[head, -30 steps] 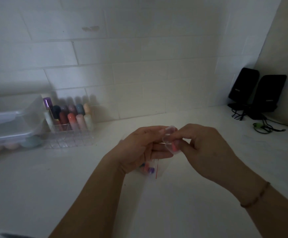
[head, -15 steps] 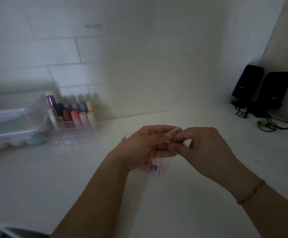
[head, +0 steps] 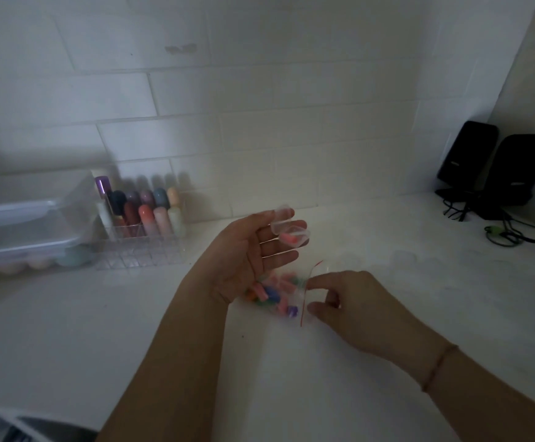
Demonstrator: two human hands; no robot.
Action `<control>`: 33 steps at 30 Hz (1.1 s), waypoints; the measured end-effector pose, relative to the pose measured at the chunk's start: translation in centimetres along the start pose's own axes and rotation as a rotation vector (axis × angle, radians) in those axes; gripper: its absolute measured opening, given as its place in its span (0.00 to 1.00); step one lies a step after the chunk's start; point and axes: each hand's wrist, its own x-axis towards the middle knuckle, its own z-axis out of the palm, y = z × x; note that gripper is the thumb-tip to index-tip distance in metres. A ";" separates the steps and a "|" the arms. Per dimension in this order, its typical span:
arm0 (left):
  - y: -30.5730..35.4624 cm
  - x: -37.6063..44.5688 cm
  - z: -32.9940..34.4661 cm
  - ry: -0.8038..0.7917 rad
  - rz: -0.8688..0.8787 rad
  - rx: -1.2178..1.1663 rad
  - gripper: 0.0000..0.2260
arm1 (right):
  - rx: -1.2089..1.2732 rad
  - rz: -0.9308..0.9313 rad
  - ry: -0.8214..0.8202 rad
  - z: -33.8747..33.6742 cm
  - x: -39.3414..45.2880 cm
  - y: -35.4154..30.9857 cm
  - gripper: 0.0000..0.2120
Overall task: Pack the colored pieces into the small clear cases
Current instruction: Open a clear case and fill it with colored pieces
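Note:
My left hand is raised palm up with fingers nearly straight. A small clear case with its lid up rests on the fingertips, and a pink piece lies inside it. Below the hand, a clear bag with a red zip strip lies on the white counter, holding several colored pieces. My right hand is low at the bag's mouth, thumb and fingers curled toward the strip; whether they pinch it is unclear. Faint clear cases sit on the counter to the right.
A clear organizer with colored tubes stands at the back left, beside stacked clear lidded boxes. Two black speakers with cables occupy the back right corner. A tiled wall runs behind the counter.
My hands were together at the small case. My right hand has dropped down to the bag, and my left hand has opened out flat with the open case on its fingertips.

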 end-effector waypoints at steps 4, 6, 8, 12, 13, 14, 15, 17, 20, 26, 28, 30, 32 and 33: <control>0.1 0.0 -0.1 0.001 0.008 -0.037 0.20 | -0.120 0.019 0.202 1.5 0.3 -0.9 0.15; 0.1 -0.1 -0.1 -0.012 0.008 -0.038 0.20 | -0.142 0.013 0.235 2.0 0.3 -1.2 0.14; 0.1 -0.1 0.1 -0.027 0.006 -0.036 0.20 | -0.184 0.018 0.234 2.6 0.3 -1.4 0.14; 0.1 -0.2 0.4 -0.063 -0.010 -0.018 0.20 | -0.192 0.038 0.268 3.0 0.5 -1.4 0.15; 0.0 -0.2 0.4 -0.072 -0.016 -0.012 0.20 | -0.177 0.033 0.283 3.0 0.6 -1.3 0.15; 0.0 -0.2 0.4 -0.081 -0.022 -0.004 0.19 | -0.188 0.037 0.282 3.0 0.7 -1.2 0.14; 0.0 -0.2 0.5 -0.089 -0.030 0.006 0.19 | -0.189 0.041 0.286 3.1 0.7 -1.1 0.13; -0.1 -0.2 0.5 -0.096 -0.039 0.020 0.19 | -0.168 0.032 0.325 3.3 0.8 -1.1 0.09; -0.2 -0.2 0.6 -0.100 -0.041 0.022 0.19 | -0.114 0.016 0.419 3.2 0.8 -1.0 0.05; -0.2 -0.2 0.3 -0.055 -0.030 0.032 0.17 | -0.019 0.085 0.359 0.0 0.1 0.3 0.03; -0.3 -0.1 0.4 -0.054 -0.044 0.052 0.17 | 0.025 0.077 0.381 -2.1 0.1 0.7 0.07; -0.4 -0.1 0.6 -0.060 -0.055 0.103 0.18 | 0.123 0.057 0.488 -4.0 0.0 0.6 0.07; -0.5 -0.1 0.9 -0.079 -0.064 0.146 0.20 | 0.222 0.018 0.538 -5.2 -0.2 -0.1 0.06; -0.5 -0.2 1.1 -0.093 -0.066 0.161 0.21 | 0.268 -0.012 0.524 -5.3 -0.2 -0.4 0.05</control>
